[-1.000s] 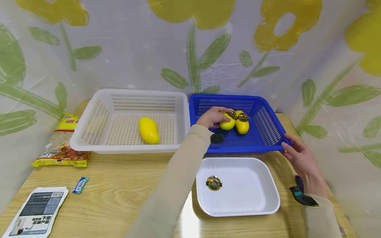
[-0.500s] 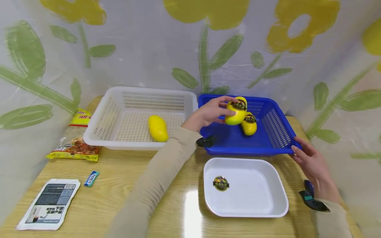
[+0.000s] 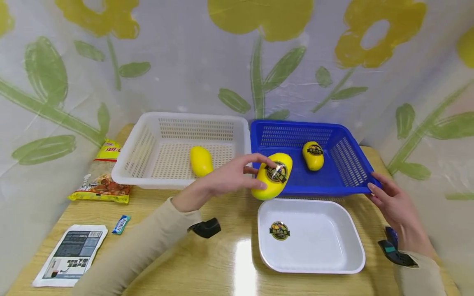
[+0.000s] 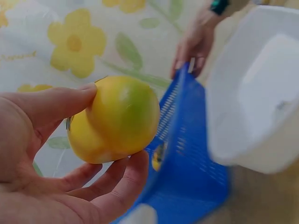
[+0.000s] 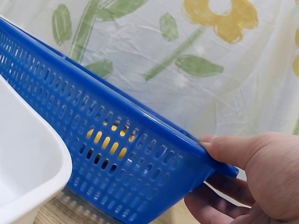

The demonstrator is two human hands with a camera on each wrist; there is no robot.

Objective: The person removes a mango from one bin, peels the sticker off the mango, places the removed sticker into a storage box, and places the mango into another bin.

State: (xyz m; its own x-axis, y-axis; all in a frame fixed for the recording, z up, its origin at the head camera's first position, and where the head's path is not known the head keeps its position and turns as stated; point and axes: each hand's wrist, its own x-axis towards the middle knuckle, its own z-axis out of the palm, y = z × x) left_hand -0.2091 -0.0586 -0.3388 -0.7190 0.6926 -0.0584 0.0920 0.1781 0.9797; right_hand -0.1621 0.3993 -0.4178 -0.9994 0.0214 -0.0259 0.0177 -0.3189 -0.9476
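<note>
My left hand (image 3: 237, 176) grips a yellow mango (image 3: 273, 181) with a dark round sticker, lifted above the front rim of the blue basket (image 3: 348, 160). The left wrist view shows that mango (image 4: 114, 119) held between thumb and curled fingers (image 4: 117, 182). A second stickered mango (image 3: 313, 155) lies in the blue basket. My right hand (image 3: 389, 197) holds the basket's right front corner, thumb (image 5: 229, 149) over the rim (image 5: 140, 116) and fingers beneath. One bare mango (image 3: 201, 161) lies in the white basket (image 3: 140, 144). A white tray (image 3: 344, 263) with a loose sticker (image 3: 279, 230) sits in front.
A snack packet (image 3: 100, 176) lies at the table's left, with a small blue wrapper (image 3: 121, 224) and a printed white sachet (image 3: 72, 254) nearer me. A flowered plastic sheet (image 3: 222, 61) backs the table. The two baskets stand side by side at the back.
My left hand has lifted one stickered mango out of the blue basket and drawn it toward me, over the basket's front rim. The right hand stays on the basket's corner.
</note>
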